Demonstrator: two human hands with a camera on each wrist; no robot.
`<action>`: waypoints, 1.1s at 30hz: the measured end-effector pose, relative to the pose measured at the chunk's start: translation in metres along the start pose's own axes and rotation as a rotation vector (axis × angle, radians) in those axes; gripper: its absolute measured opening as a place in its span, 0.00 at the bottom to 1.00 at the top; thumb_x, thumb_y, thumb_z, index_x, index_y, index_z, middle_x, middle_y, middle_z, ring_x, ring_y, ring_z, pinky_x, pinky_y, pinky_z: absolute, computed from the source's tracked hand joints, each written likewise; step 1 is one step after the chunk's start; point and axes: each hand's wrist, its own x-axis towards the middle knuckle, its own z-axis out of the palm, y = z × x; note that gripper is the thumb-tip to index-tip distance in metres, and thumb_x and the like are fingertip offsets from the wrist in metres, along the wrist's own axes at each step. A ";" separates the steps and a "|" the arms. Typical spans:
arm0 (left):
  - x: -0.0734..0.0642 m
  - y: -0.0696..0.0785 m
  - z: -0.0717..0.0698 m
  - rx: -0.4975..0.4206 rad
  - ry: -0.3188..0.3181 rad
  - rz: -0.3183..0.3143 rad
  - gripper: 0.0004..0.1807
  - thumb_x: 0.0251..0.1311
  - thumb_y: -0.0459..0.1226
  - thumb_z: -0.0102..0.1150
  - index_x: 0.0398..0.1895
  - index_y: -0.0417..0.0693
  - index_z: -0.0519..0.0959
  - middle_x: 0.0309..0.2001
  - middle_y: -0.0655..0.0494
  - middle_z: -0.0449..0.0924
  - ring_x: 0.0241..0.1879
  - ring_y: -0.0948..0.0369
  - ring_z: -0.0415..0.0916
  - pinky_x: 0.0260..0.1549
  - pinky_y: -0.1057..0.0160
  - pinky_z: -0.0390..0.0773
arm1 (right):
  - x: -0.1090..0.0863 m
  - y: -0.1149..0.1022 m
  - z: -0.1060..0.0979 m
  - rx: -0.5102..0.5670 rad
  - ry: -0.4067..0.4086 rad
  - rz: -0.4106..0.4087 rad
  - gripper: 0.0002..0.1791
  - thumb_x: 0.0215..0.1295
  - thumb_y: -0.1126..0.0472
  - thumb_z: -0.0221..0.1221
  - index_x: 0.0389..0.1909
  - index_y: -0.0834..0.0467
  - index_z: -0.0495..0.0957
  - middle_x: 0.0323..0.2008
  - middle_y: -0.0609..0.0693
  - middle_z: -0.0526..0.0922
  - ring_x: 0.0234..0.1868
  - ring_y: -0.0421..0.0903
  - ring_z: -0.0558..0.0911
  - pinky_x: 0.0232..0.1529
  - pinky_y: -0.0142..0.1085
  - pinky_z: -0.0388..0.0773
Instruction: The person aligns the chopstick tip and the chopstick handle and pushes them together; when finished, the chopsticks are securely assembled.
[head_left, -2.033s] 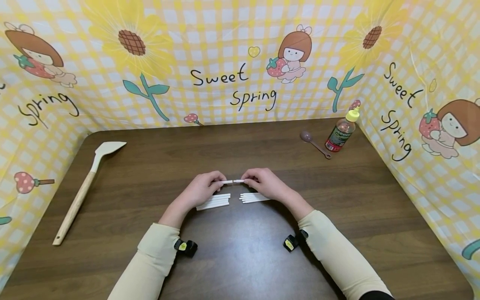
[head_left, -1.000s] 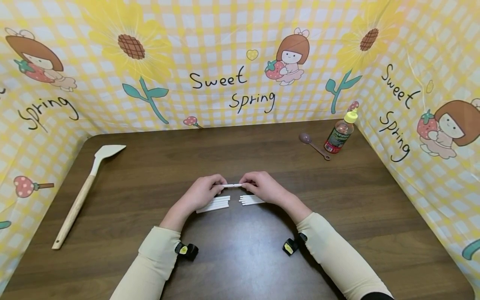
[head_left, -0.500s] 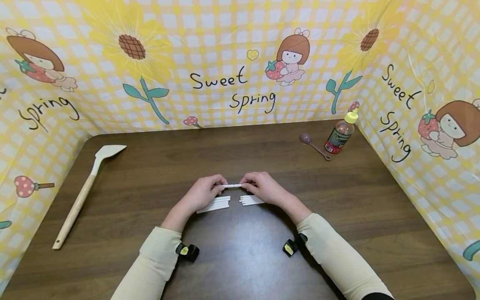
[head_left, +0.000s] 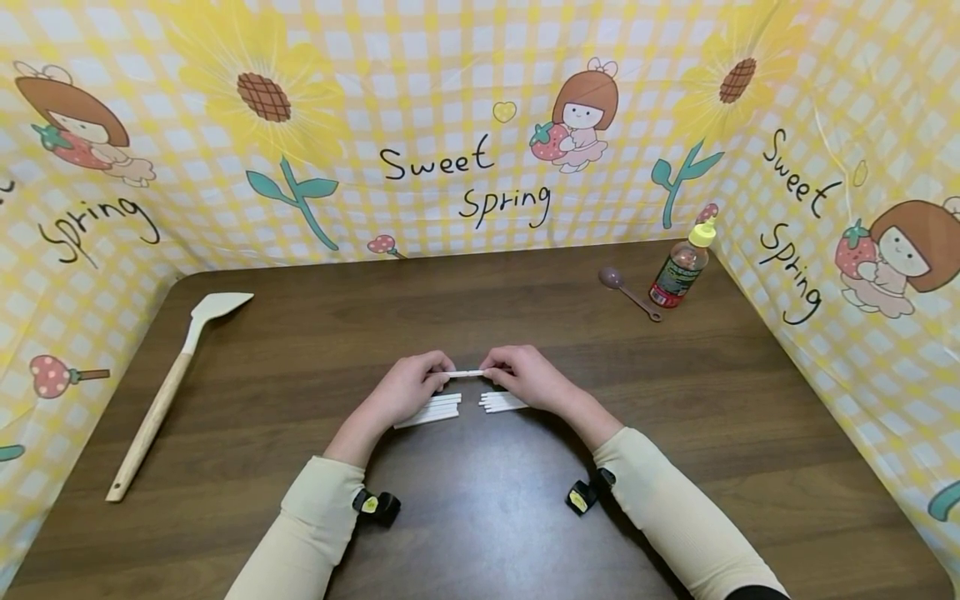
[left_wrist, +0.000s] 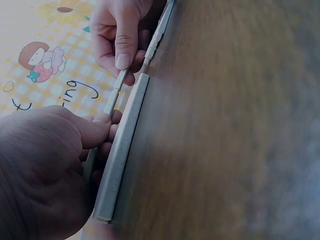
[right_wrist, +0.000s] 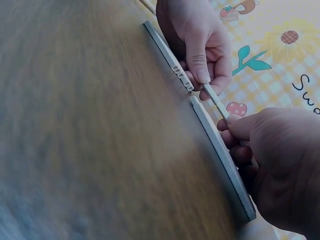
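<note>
My left hand (head_left: 405,388) and right hand (head_left: 531,377) each pinch a thin white stick between thumb and fingers. The left stick (left_wrist: 113,101) and the right stick (right_wrist: 224,111) meet end to end in one line, with a seam showing between the hands. Just nearer than the hands, two flat rows of several white sticks lie on the table: a left row (head_left: 437,410) partly under my left hand and a right row (head_left: 501,402) partly under my right. Hollow ends show on the left row in the right wrist view. My fingers hide the outer parts of both held sticks.
A white spatula (head_left: 168,387) with a wooden handle lies at the left of the brown table (head_left: 480,517). At the back right are a purple spoon (head_left: 628,292) and a bottle (head_left: 678,271) with a yellow cap. A patterned cloth (head_left: 420,100) walls the back and sides.
Two seconds ago a small gap separated the two held sticks. Their ends have come together as the hands drew slightly closer. Over the last half second almost nothing moves.
</note>
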 end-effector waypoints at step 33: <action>0.001 -0.002 0.002 -0.021 0.025 0.026 0.03 0.69 0.31 0.58 0.37 0.47 0.80 0.26 0.61 0.76 0.29 0.61 0.72 0.35 0.58 0.71 | 0.001 0.000 0.002 0.000 0.011 0.007 0.04 0.71 0.65 0.62 0.38 0.57 0.85 0.33 0.44 0.85 0.34 0.37 0.78 0.40 0.34 0.76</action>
